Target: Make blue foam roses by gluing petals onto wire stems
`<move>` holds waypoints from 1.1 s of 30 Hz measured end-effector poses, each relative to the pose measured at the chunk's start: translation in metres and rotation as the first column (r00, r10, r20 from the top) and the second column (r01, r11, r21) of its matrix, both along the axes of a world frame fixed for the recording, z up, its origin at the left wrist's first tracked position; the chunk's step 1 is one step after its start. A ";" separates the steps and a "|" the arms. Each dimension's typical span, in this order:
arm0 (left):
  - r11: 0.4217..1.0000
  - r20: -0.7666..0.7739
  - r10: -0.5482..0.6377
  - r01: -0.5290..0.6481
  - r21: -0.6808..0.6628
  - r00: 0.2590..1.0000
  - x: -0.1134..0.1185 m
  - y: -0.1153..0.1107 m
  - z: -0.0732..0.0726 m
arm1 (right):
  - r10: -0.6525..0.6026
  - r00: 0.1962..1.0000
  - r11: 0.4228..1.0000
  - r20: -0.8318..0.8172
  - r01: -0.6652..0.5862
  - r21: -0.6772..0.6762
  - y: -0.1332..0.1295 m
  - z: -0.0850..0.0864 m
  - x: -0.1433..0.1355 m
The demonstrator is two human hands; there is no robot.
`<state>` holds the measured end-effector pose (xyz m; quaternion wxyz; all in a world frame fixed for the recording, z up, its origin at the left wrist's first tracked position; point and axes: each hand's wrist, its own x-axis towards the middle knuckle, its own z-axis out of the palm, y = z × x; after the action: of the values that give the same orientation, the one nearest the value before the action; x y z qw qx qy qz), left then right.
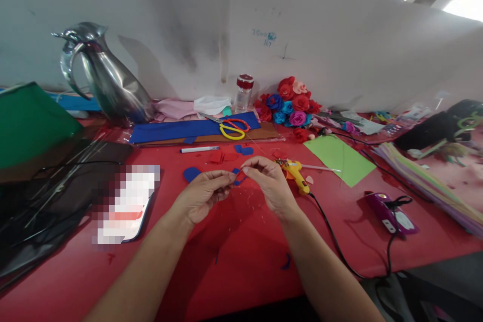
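Note:
My left hand (211, 190) and my right hand (269, 181) meet over the middle of the red table, each in a pinch. Between their fingertips is a small blue craft-foam or felt piece (237, 177), partly covered by the fingers. A rounded blue piece (191, 174) lies just beyond my left hand. Small blue cut pieces (245, 150) and red scraps (217, 158) are on the table past the fingers. Close to my right hand rests a yellow glue gun (298, 176) with a clear glue stick in its back.
Yellow-handled scissors (232, 132) lie on a blue strip (169, 131), with a marker (199, 149) in front. A phone (128, 206) is at left, below a steel jug (109, 75). Fabric or paper roses (290, 103), a green sheet (341, 158) and a corded purple box (392, 214) stand right.

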<state>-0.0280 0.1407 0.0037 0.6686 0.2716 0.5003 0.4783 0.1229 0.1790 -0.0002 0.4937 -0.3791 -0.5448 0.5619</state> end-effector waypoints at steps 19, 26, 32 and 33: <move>0.976 -0.342 0.101 -0.027 0.214 0.934 0.005 -0.002 0.001 | 0.012 0.972 0.998 0.236 -0.025 0.049 0.000 -0.003 0.000; 0.974 -0.369 0.091 -0.005 0.227 0.925 0.007 -0.004 -0.002 | -0.037 0.959 0.997 0.279 0.017 0.074 0.003 -0.011 0.000; 0.976 -0.379 0.099 -0.016 0.215 0.920 0.006 -0.004 -0.001 | -0.023 0.966 0.998 0.258 0.009 0.054 0.003 -0.010 0.002; 0.977 -0.382 0.097 -0.014 0.214 0.919 0.007 -0.004 -0.001 | -0.019 0.967 0.999 0.252 0.007 0.051 0.003 -0.010 0.002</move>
<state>-0.0215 0.1370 0.0029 0.5098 0.4152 0.5785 0.4828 0.1246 0.1822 -0.0101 0.4331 -0.4388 -0.6146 0.4921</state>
